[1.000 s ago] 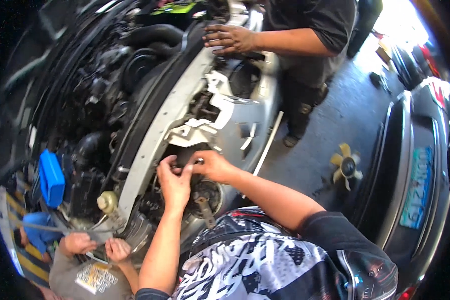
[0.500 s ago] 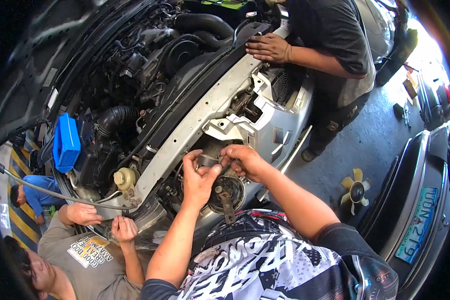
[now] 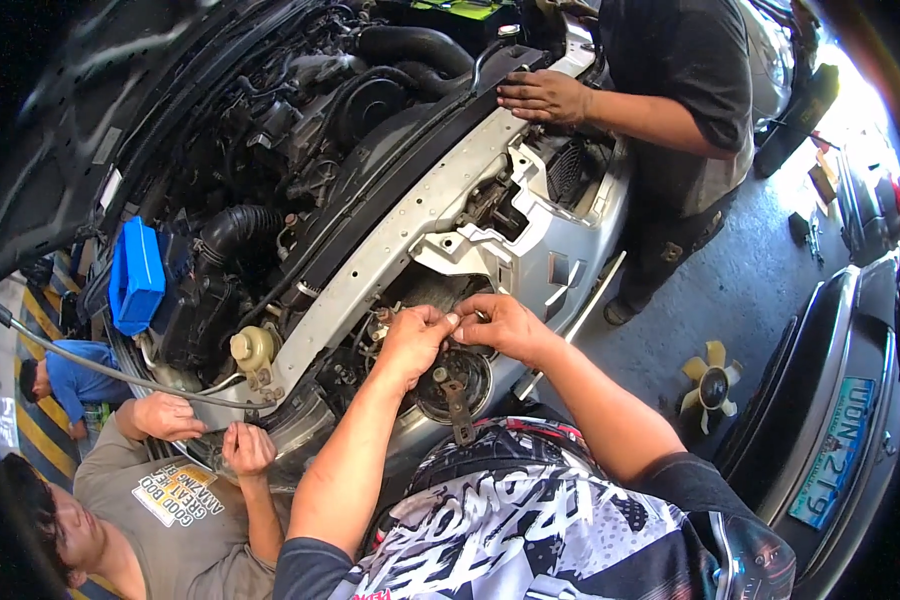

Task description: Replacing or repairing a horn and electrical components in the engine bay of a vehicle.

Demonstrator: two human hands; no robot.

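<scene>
In front of the car's exposed headlight recess, my left hand (image 3: 416,343) and my right hand (image 3: 502,328) meet at the fingertips. Both are closed in a pinch. Whatever lies between them is hidden by the fingers or too small to name. Just below my hands sits a round black part (image 3: 480,384), with a rusty metal bracket (image 3: 459,412) across it, perhaps a car horn. Behind the fingers is the opening in the pale metal front panel (image 3: 425,210).
Another person's hand (image 3: 545,97) rests on the panel's far end. At left, a second person's hands (image 3: 248,448) are near a thin hose (image 3: 100,370). A blue tray-like part (image 3: 138,275) and a cream reservoir (image 3: 254,347) sit by the engine. A fan (image 3: 712,387) lies on the floor at right.
My hands have come closer together, the left shifting right and its fingers closing. A grey rounded piece seen between them earlier is now out of sight.
</scene>
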